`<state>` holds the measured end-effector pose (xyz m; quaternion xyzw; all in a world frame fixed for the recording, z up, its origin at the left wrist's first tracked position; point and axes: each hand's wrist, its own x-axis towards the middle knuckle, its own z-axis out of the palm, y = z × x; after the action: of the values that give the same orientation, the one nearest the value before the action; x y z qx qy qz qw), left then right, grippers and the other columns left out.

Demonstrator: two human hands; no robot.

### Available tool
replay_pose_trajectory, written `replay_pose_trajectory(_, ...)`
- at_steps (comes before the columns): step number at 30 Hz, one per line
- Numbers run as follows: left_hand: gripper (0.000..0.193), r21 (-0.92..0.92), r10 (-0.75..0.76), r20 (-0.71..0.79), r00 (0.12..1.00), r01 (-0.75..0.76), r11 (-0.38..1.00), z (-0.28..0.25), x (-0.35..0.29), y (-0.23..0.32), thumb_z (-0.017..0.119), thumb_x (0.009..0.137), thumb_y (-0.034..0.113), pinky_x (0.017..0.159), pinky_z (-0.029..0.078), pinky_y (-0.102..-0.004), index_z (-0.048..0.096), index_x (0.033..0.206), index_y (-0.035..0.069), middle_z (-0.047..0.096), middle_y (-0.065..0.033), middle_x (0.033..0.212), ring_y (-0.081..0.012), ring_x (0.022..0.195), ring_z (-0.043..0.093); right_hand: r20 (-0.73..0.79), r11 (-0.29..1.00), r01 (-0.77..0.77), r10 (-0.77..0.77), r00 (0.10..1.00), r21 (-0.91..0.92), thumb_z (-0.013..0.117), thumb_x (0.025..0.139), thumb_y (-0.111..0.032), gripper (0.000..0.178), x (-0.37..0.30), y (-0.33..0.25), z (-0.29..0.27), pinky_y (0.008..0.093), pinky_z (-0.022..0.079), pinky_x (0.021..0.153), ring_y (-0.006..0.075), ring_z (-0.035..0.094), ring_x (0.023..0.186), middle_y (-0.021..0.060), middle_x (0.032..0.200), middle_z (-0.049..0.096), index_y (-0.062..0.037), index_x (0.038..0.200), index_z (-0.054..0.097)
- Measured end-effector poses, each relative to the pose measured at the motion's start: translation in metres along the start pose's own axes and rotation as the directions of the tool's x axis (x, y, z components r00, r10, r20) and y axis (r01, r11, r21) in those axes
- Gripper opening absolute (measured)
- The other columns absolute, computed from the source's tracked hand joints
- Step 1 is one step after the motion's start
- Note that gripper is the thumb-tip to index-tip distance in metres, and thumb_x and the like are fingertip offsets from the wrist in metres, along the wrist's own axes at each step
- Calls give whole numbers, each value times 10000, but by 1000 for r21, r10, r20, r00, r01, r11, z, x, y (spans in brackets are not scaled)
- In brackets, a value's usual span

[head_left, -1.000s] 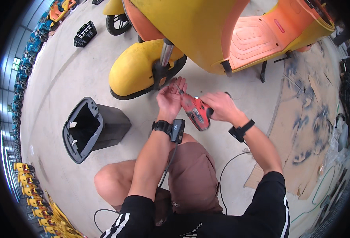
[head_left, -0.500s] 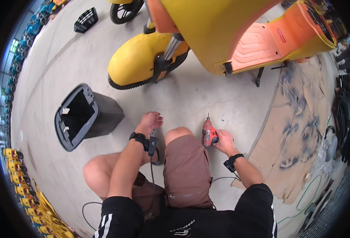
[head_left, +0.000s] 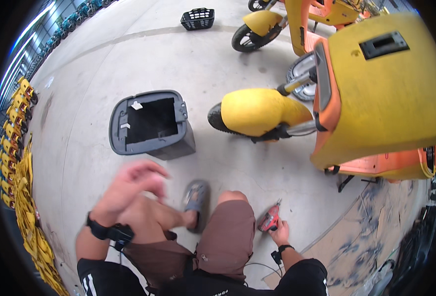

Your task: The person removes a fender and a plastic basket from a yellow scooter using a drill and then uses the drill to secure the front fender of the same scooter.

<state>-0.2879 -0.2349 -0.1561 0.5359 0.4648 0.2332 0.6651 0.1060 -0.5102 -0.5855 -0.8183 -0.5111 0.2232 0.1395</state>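
My right hand (head_left: 280, 234) grips a red cordless screwdriver (head_left: 270, 218) low over the floor, its bit pointing away from me. My left hand (head_left: 138, 183) is raised, blurred by motion, with fingers loosely curled and apart and nothing seen in them. Just beyond it stands a dark grey plastic bin (head_left: 184, 144) with an opening in its top and two white tabs at the opening's edge. Ahead to the right is a yellow and orange scooter (head_left: 376, 98), its yellow front fender (head_left: 262, 111) facing the bin.
Flattened cardboard (head_left: 361, 237) with dark stains lies at the right. A black basket (head_left: 197, 19) sits far ahead near another yellow scooter (head_left: 257, 27). Small yellow vehicles (head_left: 10, 153) and a yellow pile (head_left: 25, 217) line the left. My grey shoe (head_left: 196, 202) is between the bin and my knees.
My view has swung left and up. My left hand has lifted and moved left toward the bin. The right hand still holds the screwdriver, now tilted to the right.
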Motion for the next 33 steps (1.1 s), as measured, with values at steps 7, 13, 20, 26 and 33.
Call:
replay_pose_trajectory(7, 622, 715, 599, -691, 404, 503, 485, -253, 51, -142, 726, 818, 269, 913, 479, -320, 476, 1260, -89, 592, -187, 1205, -239, 1086, 591, 247, 975, -138, 179, 952, -175, 788, 581, -377, 656, 24, -63, -32, 437, 519, 784, 369, 638, 863, 195, 917, 652, -39, 1105, 585)
replay_pose_trajectory(13, 288, -350, -274, -383, 882, 136, 927, -256, 116, -112, 631, 905, 144, 689, 563, -310, 616, 1107, -61, 700, -111, 973, -171, 785, 676, 527, 877, -246, 450, 721, -412, 748, 615, -524, 649, 43, -109, -94, 399, 524, 816, 315, 659, 930, 181, 974, 687, -46, 1048, 671)
replay_pose_trajectory(20, 284, -466, -353, -420, 836, 135, 874, -230, 57, -65, 625, 907, 117, 820, 540, -362, 621, 1112, -79, 684, -139, 1028, -226, 903, 665, 610, 841, -379, 541, 579, -386, 686, 657, -517, 561, 78, -235, -189, 371, 526, 797, 300, 675, 890, 168, 922, 699, -16, 910, 706)
replay_pose_trajectory(26, 255, -659, -629, -466, 622, 231, 716, -256, -104, -14, 613, 865, -7, 832, 529, -407, 603, 1115, -56, 662, -135, 1041, -263, 964, 637, 757, 857, -448, 465, 459, -255, 677, 656, -504, 477, 74, -371, -337, 351, 513, 743, 259, 670, 742, 129, 736, 687, -31, 716, 700)
replay_pose_trajectory(33, 300, -579, -924, -321, 206, 729, 364, -313, -260, 32, 669, 779, -26, 765, 545, -495, 598, 1068, 8, 623, -120, 1009, -310, 914, 625, 736, 853, -483, 455, 501, -199, 699, 684, -541, 530, 65, -433, -422, 327, 516, 707, 222, 669, 677, 88, 709, 696, -15, 746, 717)
